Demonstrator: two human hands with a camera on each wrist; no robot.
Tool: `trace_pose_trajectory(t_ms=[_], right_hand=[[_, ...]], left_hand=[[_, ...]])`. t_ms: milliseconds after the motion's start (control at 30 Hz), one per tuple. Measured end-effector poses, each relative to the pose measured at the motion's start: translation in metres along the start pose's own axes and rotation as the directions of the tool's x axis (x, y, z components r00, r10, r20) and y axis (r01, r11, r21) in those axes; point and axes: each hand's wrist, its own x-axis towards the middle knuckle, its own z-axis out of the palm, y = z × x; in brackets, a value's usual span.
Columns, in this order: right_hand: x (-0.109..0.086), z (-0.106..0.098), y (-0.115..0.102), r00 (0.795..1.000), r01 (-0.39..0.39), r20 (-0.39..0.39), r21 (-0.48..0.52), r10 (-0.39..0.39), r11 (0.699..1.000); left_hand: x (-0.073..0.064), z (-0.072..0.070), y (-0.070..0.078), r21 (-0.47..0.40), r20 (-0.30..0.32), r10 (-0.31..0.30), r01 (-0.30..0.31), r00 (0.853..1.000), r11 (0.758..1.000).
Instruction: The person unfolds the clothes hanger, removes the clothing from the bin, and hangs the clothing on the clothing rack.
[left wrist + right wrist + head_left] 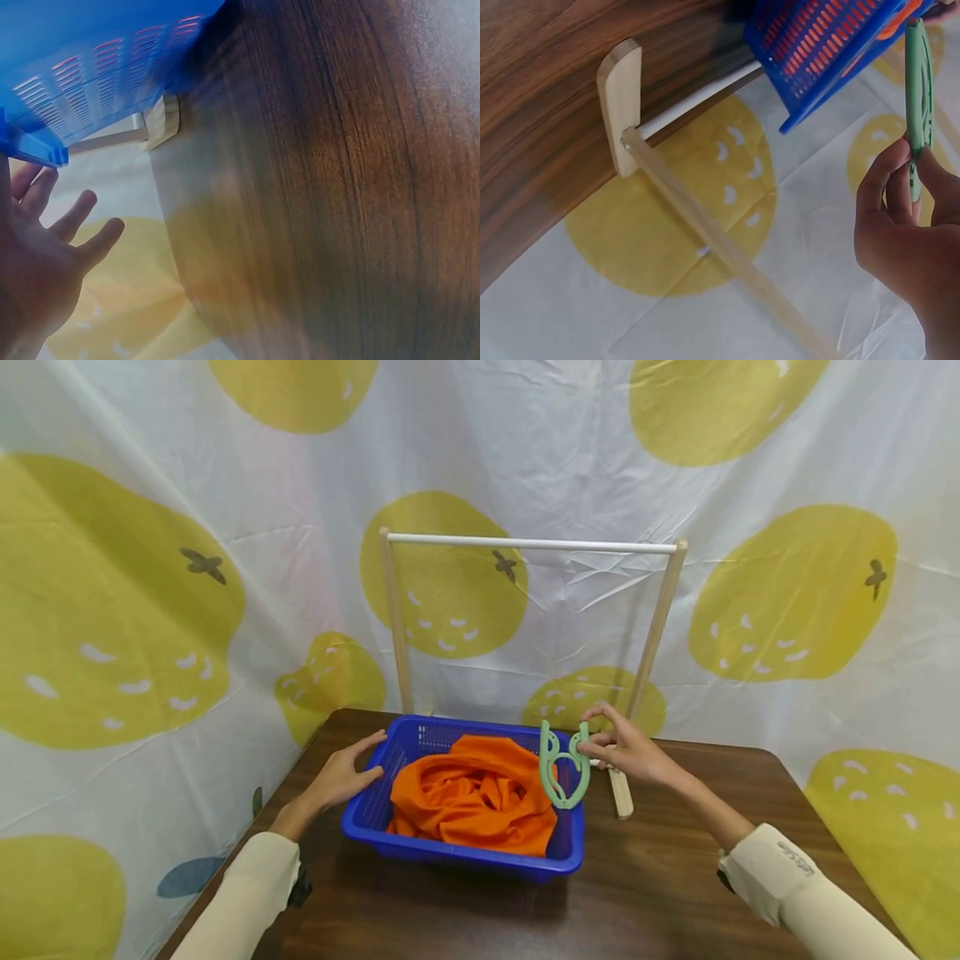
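My right hand pinches a green folding clothes hanger between thumb and fingers. The hanger is folded, its two arms side by side, and it hangs over the right end of a blue plastic basket. In the right wrist view the hanger is seen edge-on above the fingers. Inside the basket lies a crumpled orange cloth. At the basket's left rim is my left hand, thumb and fingers spread. The left wrist view shows some of its fingertips at the rim, partly hidden behind it.
Behind the basket stands a rack with a white top bar and wooden uprights. Its wooden foot rests on the brown table, right of the basket. A lemon-print curtain hangs close behind.
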Motion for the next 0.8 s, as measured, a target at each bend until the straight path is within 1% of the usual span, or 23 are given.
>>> trace_pose_trajectory(t_ms=[100,267,333,467,567,667,800], right_hand=[[0.004,0.003,-0.001,1.0,0.014,0.007,0.009,-0.014,1.0],[0.009,0.009,-0.002,0.995,0.09,0.028,0.024,-0.091,0.996],[0.011,0.011,-0.002,0.995,0.091,0.035,0.023,-0.092,0.996],[0.014,0.015,-0.003,0.997,0.061,0.042,0.015,-0.061,0.998],[0.017,0.019,-0.006,0.997,0.064,0.049,0.01,-0.065,0.998],[0.02,0.023,-0.007,0.995,0.078,0.059,0.009,-0.078,0.997],[0.025,0.027,-0.009,0.995,0.07,0.073,-0.005,-0.07,0.998]], left_hand=[[0.0,0.0,0.0,0.007,-0.004,0.007,-0.007,1.0,1.0],[0.0,0.0,0.003,0.013,-0.005,0.013,-0.013,1.0,1.0],[0.001,0.0,0.004,0.02,-0.01,0.024,-0.024,1.0,1.0],[0.004,0.001,0.009,0.048,-0.027,0.068,-0.066,0.997,0.997],[0.007,0.002,0.012,0.056,-0.036,0.085,-0.083,0.996,0.995],[0.01,0.003,0.016,0.053,-0.041,0.087,-0.085,0.995,0.995],[0.015,0.004,0.024,0.046,-0.035,0.076,-0.074,0.996,0.996]])
